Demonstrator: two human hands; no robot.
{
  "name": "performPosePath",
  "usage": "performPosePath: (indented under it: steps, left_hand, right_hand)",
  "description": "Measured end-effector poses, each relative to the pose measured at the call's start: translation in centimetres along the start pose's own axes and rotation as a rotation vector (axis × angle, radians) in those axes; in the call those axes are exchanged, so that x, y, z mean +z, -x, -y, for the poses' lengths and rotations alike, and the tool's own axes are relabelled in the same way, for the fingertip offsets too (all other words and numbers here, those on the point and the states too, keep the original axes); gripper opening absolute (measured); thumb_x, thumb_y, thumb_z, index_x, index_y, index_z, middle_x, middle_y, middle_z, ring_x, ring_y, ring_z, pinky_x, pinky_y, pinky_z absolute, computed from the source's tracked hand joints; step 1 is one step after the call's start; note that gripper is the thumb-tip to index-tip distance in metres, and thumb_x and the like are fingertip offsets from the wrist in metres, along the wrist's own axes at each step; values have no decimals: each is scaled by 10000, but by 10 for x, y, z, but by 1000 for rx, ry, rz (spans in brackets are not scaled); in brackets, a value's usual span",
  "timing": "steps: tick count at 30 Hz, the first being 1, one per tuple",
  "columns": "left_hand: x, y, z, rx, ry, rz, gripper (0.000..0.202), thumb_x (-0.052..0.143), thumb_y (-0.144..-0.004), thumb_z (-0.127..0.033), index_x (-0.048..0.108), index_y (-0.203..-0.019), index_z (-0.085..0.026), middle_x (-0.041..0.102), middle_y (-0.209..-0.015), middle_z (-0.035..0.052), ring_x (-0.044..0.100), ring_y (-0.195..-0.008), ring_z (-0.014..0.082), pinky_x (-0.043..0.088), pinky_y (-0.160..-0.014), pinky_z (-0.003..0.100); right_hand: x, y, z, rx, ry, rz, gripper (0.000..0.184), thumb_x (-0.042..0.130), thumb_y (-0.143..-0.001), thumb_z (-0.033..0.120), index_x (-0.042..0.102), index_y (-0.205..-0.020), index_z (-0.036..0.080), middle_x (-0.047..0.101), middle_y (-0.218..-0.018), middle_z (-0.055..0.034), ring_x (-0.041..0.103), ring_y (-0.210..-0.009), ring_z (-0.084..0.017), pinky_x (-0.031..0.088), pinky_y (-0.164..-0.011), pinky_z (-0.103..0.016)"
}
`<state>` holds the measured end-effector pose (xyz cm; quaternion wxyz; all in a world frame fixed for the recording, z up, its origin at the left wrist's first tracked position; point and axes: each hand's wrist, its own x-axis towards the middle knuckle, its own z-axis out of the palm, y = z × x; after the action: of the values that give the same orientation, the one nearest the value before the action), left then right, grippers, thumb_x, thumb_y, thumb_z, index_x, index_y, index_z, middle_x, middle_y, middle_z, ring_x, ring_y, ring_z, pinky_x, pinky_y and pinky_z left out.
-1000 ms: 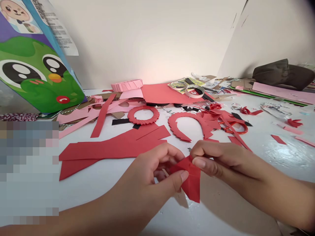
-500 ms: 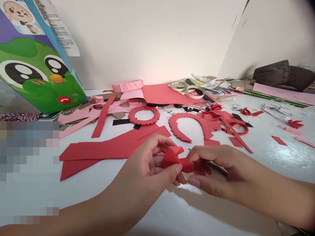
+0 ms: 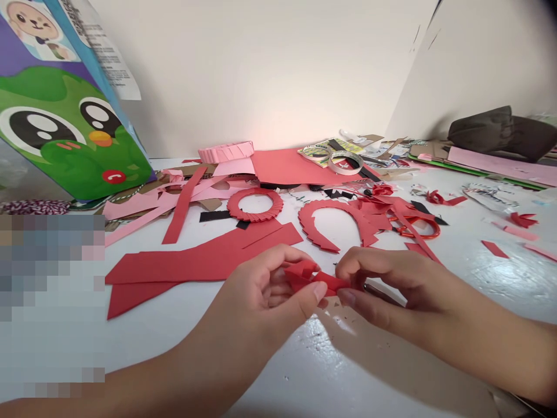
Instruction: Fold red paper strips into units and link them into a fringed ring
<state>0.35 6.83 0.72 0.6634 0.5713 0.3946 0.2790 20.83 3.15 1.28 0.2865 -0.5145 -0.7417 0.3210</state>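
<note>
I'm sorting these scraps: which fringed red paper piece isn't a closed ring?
The horseshoe-shaped fringed red paper arc, to the right of the fringed red paper ring. Its two ends stop apart, with a wide gap between them, whereas the ring closes into a full circle.

Red paper strips point(image 3: 204, 259) block L hand point(image 3: 259, 296), red arc point(image 3: 331, 217) R hand point(image 3: 391, 287).

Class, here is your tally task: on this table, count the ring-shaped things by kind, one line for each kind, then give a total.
Pleated pink paper ring: 1
Fringed red paper ring: 1
Tape rolls: 2
Total: 4
</note>
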Motion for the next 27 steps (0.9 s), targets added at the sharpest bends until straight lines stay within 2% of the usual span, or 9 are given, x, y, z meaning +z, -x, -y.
performPosePath:
  steps: [3, 6, 11, 13, 17, 22, 27]
  left_hand:
    - [-1, 0, -2, -5, -83, -23, 175, 682, -919, -383, 664, -843, -226, 664, -775, -42, 618, -730, 121, 452, -627, 215]
    - [1, -1, -3, -13, -171, -34, 181, 661, -910, -362, 651, -801, -218, 602, -706, -53, 531, -650, 109, 391, -573, 215]
    - [3, 1, -2, 8, -293, 21, 124, 653, -877, -283, 650, -767, -226, 627, -746, -37, 562, -721, 148, 401, -614, 245]
    - [3, 2, -1, 9, -333, 45, 142, 652, -884, -295, 653, -760, -225, 630, -758, -32, 561, -732, 158, 399, -622, 257]
    - [3, 1, -2, -10, -293, 64, 224, 701, -881, -372, 645, -725, -222, 584, -707, -49, 510, -677, 136, 369, -587, 242]
    - [2, 0, -4, -32, -123, 59, 244, 740, -851, -348, 616, -690, -211, 576, -640, -64, 520, -622, 112, 413, -582, 210]
    - [0, 0, -4, -55, -174, 107, 239, 700, -865, -353, 650, -685, -205, 654, -663, -28, 586, -667, 137, 465, -646, 232]
  right_hand:
    - [0, 0, 1, 4, 8, -4, 160, 563, -945, 275, 627, -801, 250, 620, -695, 16, 564, -610, -148, 452, -521, -250]
    - [-1, 0, 0, 12, -7, -22, 173, 546, -960, 287, 625, -810, 250, 631, -713, 8, 584, -637, -155, 471, -541, -256]
    - [-1, -1, -2, 3, -37, -53, 161, 513, -977, 303, 629, -877, 253, 681, -801, -18, 638, -719, -179, 480, -525, -253]
    - [0, 0, -1, -26, -45, -50, 163, 507, -989, 294, 636, -896, 257, 702, -827, -19, 656, -748, -178, 500, -568, -255]
    - [0, 2, 1, -50, -125, -56, 138, 538, -1002, 324, 621, -912, 260, 733, -839, -3, 686, -765, -165, 532, -685, -264]
    - [0, 0, -1, -5, -179, 25, 181, 573, -996, 391, 655, -927, 246, 747, -845, -13, 682, -759, -175, 508, -635, -264]
    - [0, -1, 0, -3, -323, 95, 169, 549, -1014, 357, 636, -922, 246, 772, -863, -3, 687, -780, -162, 519, -683, -258]
